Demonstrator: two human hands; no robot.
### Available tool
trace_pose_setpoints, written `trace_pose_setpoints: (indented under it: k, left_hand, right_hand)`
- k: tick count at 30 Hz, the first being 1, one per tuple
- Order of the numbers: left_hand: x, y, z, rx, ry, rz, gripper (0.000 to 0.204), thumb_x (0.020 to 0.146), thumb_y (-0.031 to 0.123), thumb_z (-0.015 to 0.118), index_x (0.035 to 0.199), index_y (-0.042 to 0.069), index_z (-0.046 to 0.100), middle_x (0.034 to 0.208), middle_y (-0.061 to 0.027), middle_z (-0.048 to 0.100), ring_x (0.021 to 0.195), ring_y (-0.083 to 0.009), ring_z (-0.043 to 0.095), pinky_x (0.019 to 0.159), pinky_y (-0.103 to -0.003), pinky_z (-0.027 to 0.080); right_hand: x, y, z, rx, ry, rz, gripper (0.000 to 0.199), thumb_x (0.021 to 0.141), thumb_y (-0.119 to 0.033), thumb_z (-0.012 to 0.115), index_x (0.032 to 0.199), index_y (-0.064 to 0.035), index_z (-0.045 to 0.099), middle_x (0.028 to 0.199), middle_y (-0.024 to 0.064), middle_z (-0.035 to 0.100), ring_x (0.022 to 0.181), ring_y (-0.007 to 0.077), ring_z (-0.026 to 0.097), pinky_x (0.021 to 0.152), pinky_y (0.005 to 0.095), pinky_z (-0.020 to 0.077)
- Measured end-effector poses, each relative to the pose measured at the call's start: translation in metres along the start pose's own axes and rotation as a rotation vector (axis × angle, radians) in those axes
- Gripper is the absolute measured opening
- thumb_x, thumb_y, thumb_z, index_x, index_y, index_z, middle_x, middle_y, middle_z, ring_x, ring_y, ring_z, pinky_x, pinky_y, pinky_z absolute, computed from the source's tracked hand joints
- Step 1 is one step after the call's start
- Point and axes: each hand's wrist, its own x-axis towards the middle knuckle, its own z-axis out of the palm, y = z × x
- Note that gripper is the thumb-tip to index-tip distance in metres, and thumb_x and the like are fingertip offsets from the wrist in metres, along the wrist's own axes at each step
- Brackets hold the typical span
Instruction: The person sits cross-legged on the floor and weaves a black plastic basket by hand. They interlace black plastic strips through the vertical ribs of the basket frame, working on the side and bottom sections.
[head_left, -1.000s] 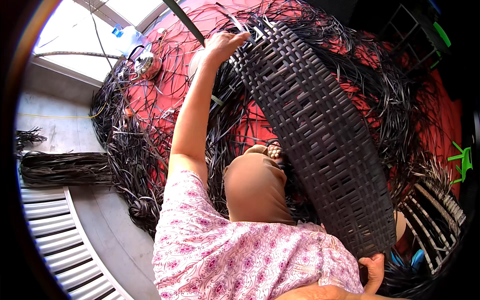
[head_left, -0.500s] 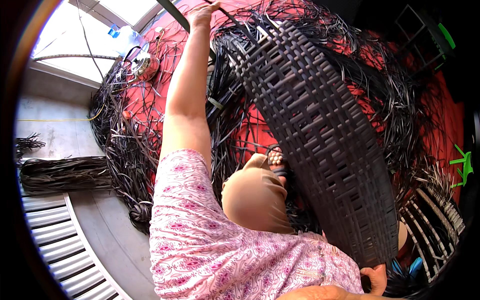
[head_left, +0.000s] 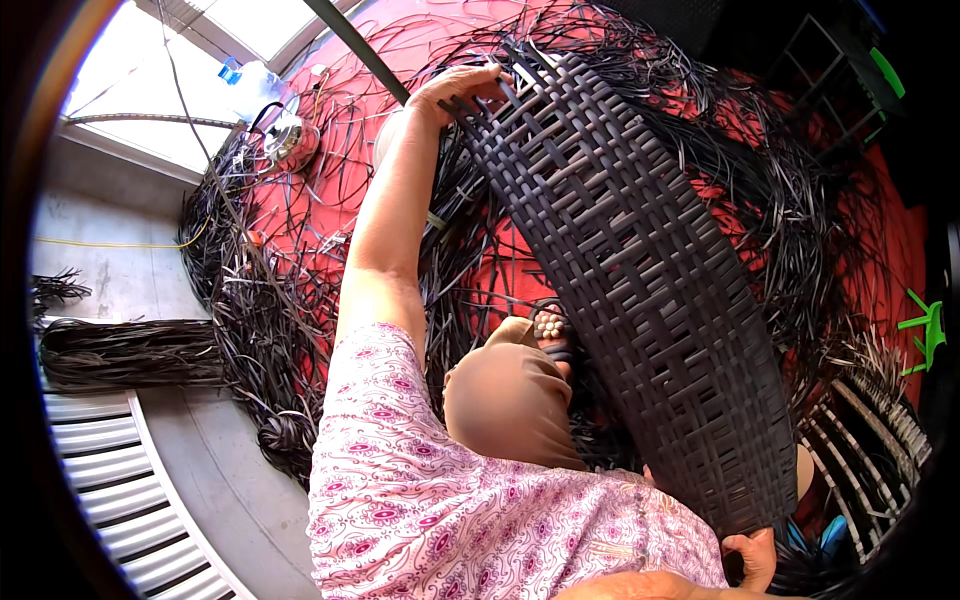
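A long dark panel woven from flat plastic strips slants across my lap, from upper middle to lower right. Loose strip ends stick out along its top. My left hand, its arm stretched far forward, closes around the panel's upper left edge, with the fingers partly hidden by the strips. Down at the near end, my right hand pinches the panel's bottom edge between thumb and fingers. A knee in tan cloth rises beside the panel, and a sandalled foot shows just beyond it.
Tangled dark strips cover much of the red floor mat. A tied strip bundle lies at left above a slatted metal piece. A kettle and clear water bottle stand far left; a green-legged object is at right.
My left hand has come down from high up, where it held a strip end, to the panel's upper edge. The panel's top has shifted slightly; my right hand stays put.
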Motion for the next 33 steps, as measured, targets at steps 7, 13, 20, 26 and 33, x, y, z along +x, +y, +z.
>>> trace_pose_setpoints:
  k: [7, 13, 20, 26, 33]
  left_hand:
    - [0.029, -0.002, 0.001, -0.043, 0.155, 0.129, 0.027, 0.092, 0.027, 0.073, 0.105, 0.003, 0.072, 0.089, -0.0057, 0.073, 0.084, -0.0169, 0.07, 0.076, -0.028, 0.055]
    - [0.04, -0.006, -0.043, -0.074, 0.307, 0.026, 0.023, 0.091, 0.03, 0.075, 0.1, 0.008, 0.075, 0.086, -0.0055, 0.076, 0.069, -0.0135, 0.07, 0.062, -0.025, 0.052]
    - [0.049, -0.002, -0.042, 0.451, 0.378, -0.169, 0.041, 0.095, 0.051, 0.059, 0.109, 0.014, 0.071, 0.105, -0.0037, 0.074, 0.088, -0.0169, 0.066, 0.071, -0.034, 0.051]
    - [0.005, 0.052, -0.069, 1.424, 0.875, 0.566, 0.034, 0.101, 0.029, 0.056, 0.124, 0.01, 0.07, 0.115, -0.0085, 0.072, 0.106, -0.019, 0.068, 0.09, -0.029, 0.053]
    - [-0.163, 0.056, 0.362, 1.027, -0.126, 0.905, 0.045, 0.084, 0.022, 0.078, 0.125, 0.012, 0.065, 0.131, -0.0064, 0.064, 0.122, -0.0239, 0.059, 0.099, -0.038, 0.049]
  right_hand:
    - [-0.02, -0.026, 0.039, 0.094, 0.022, -0.188, 0.072, 0.059, -0.005, 0.077, 0.127, 0.0031, 0.054, 0.101, 0.0095, 0.07, 0.074, 0.0214, 0.066, 0.063, 0.0308, 0.0563]
    - [-0.027, -0.027, 0.045, 0.13, 0.06, -0.263, 0.073, 0.058, -0.004, 0.077, 0.127, 0.0027, 0.054, 0.101, 0.0099, 0.069, 0.072, 0.0218, 0.066, 0.061, 0.0312, 0.0562]
    - [-0.015, 0.014, 0.019, 0.043, 0.28, -0.198, 0.058, 0.061, 0.005, 0.075, 0.115, 0.0056, 0.053, 0.071, 0.0106, 0.065, 0.052, 0.0184, 0.062, 0.045, 0.032, 0.0509]
    - [0.0, -0.022, 0.008, -0.029, 0.038, -0.307, 0.032, 0.071, -0.002, 0.074, 0.097, -0.0002, 0.056, 0.072, 0.0043, 0.062, 0.057, 0.0124, 0.061, 0.05, 0.0274, 0.0475]
    - [0.008, -0.032, 0.002, -0.078, 0.021, -0.52, 0.025, 0.074, -0.023, 0.078, 0.069, -0.0051, 0.062, 0.057, 0.0005, 0.057, 0.047, 0.0081, 0.052, 0.045, 0.0238, 0.0385]
